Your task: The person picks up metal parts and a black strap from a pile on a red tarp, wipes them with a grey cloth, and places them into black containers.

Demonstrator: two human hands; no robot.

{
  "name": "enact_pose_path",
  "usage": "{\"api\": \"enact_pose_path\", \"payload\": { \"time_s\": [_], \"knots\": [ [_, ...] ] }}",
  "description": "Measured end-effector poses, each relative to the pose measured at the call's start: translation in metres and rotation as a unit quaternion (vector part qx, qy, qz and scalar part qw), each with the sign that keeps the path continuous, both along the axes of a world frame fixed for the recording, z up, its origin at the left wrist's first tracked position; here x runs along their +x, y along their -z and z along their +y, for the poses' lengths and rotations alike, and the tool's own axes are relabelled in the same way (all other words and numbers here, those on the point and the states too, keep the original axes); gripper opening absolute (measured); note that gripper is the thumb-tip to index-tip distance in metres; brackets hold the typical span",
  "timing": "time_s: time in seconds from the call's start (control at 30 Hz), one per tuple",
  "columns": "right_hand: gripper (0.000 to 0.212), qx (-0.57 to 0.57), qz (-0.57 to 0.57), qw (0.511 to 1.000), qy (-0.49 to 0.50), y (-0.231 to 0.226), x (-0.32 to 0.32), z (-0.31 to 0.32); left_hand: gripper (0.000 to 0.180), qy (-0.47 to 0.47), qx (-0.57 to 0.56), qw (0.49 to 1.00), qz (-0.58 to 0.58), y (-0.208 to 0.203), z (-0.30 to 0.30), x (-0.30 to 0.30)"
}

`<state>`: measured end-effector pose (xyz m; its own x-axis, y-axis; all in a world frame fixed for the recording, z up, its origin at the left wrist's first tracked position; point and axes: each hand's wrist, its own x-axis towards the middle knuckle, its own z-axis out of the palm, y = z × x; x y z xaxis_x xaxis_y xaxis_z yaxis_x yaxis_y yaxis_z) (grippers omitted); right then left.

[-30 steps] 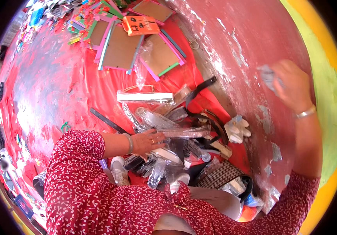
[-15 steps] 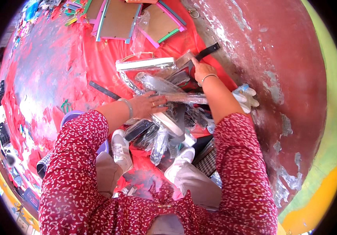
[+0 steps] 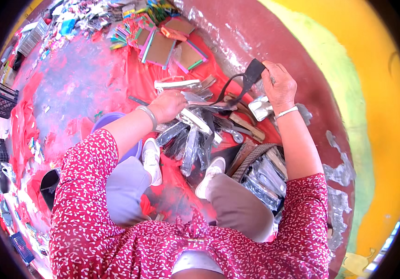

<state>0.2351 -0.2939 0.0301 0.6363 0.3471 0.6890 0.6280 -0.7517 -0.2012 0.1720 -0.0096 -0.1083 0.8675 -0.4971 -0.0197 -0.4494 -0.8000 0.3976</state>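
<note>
The right hand (image 3: 280, 88) has its grip clamped on the far end of the black strap (image 3: 248, 83), whose long axis runs nearward and left into the plastic-wrapped pile (image 3: 190, 151). The left hand (image 3: 168, 106), farther from the strap, lies over the pile; its grip cannot be determined.

The blouse (image 3: 163, 244) is crimson — printed in white.

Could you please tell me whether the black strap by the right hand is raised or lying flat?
Raised: the black strap slopes up from the pile of wrapped items to the right hand, which grips its wide end.
</note>
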Motion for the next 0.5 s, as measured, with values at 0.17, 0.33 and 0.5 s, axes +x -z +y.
{"api": "enact_pose_path", "payload": {
  "time_s": [0.17, 0.33, 0.5],
  "knots": [
    [0.015, 0.095, -0.130, 0.987, -0.012, -0.098, -0.081, -0.001, 0.029, -0.117, -0.314, 0.937, 0.100, -0.085, -0.021, -0.055],
    [0.015, 0.191, -0.194, 0.962, 0.017, -0.211, -0.157, 0.025, 0.034, -0.151, -0.419, 0.888, 0.117, -0.111, -0.018, -0.097],
    [0.024, 0.430, -0.045, 0.897, -0.090, -0.291, -0.194, 0.038, 0.054, -0.075, -0.494, 0.838, 0.220, -0.106, -0.023, -0.136]
  ]
}}
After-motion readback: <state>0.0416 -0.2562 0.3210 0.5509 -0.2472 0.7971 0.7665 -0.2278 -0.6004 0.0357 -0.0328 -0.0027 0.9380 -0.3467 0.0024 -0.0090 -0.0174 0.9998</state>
